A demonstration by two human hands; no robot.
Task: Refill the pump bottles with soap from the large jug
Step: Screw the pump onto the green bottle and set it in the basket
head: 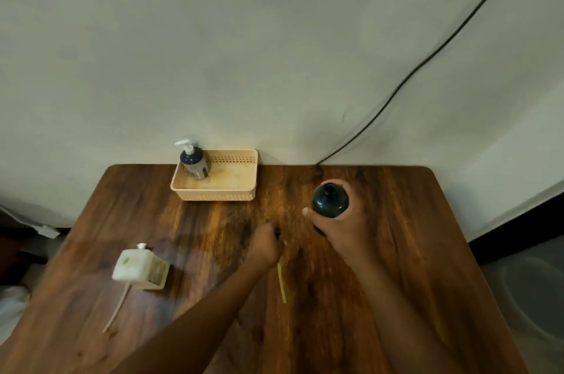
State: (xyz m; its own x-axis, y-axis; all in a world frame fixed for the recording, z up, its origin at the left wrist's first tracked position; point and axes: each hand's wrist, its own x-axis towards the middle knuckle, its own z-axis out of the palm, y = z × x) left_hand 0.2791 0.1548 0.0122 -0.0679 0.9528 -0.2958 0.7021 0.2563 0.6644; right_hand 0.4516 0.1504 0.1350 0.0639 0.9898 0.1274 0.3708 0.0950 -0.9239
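Note:
My right hand (341,228) grips a dark bottle (330,200) with an uncovered neck, standing upright on the wooden table (412,251). My left hand (267,244) is closed on a pump head whose yellow dip tube (281,282) hangs down toward me; the head itself is mostly hidden in my fist. A white square jug (140,267) with a small cap stands at the left. A blue and grey pump bottle (194,161) with a white pump stands in the left end of a beige basket (219,190).
A pale thin tube (117,309) lies on the table in front of the jug. The basket sits against the wall at the table's far edge. A black cable (427,59) runs down the wall to the table's back edge.

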